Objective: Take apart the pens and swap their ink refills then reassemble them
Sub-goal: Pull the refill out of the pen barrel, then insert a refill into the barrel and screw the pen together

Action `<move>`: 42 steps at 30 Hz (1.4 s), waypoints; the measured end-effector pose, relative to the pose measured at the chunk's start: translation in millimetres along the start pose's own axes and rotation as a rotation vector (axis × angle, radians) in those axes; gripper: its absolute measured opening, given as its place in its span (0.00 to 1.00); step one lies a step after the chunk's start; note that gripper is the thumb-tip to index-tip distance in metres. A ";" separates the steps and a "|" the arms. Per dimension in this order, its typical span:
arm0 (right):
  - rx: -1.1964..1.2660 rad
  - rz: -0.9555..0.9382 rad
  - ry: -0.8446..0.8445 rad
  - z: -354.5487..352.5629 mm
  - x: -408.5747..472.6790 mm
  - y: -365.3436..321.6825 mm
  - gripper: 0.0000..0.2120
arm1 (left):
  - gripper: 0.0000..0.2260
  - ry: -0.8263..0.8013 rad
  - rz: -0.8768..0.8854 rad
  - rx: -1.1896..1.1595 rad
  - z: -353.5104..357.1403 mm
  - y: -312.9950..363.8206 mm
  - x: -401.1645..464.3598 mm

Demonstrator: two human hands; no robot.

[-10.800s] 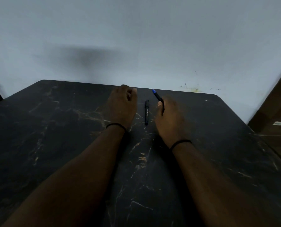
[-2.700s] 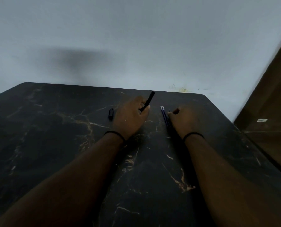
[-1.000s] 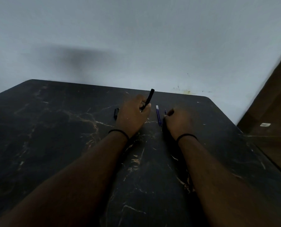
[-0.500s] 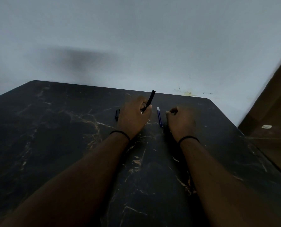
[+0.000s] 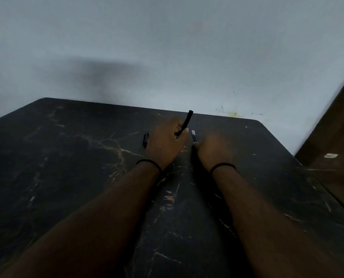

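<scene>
The left hand grips a black pen barrel between thumb and curled fingers, and the barrel rises tilted toward one o'clock, its open end up near the far edge of the dark marbled table. At nine o'clock from that hand, just beside its knuckles, a short black pen piece lies flat on the tabletop, apart from the fingers. Between the two hands lie thin blue ink refills, side by side and pointing toward twelve o'clock, their pale tips at the far end; whether there are two or only one with its blur cannot be told. The right hand sits at three o'clock from the left, knuckles up and motion-blurred, its thumb tip at the near end of the refills; its fingers look curled under, but whether they pinch a refill or merely touch it cannot be told. Each wrist wears a thin black band. Both forearms stretch in from six o'clock. A pale wall stands beyond the table, with a small yellowish smudge at one o'clock, and a brown wooden surface shows at three o'clock.
</scene>
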State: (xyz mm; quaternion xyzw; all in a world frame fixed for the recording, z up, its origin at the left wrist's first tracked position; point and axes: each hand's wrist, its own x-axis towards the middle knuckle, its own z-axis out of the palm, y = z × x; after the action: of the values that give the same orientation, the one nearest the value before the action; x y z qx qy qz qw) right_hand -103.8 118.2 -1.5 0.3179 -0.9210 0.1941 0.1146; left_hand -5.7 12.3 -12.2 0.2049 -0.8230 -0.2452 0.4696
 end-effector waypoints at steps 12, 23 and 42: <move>0.145 0.033 -0.023 -2.6 1.1 -1.2 0.20 | 0.07 0.007 0.004 0.004 0.6 -1.0 0.2; 0.568 -0.019 0.476 -7.4 0.1 -10.0 0.10 | 0.04 0.041 -0.119 0.068 -3.0 -8.4 6.2; 0.859 -0.447 0.360 -13.2 -28.2 -27.5 0.15 | 0.06 0.126 -0.104 0.163 -21.4 -22.5 13.6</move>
State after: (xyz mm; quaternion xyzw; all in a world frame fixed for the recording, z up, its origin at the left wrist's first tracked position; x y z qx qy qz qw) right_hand -63.5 119.2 8.8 0.4868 -0.6335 0.5773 0.1689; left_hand 8.9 -17.8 -7.1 0.2998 -0.7974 -0.1881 0.4887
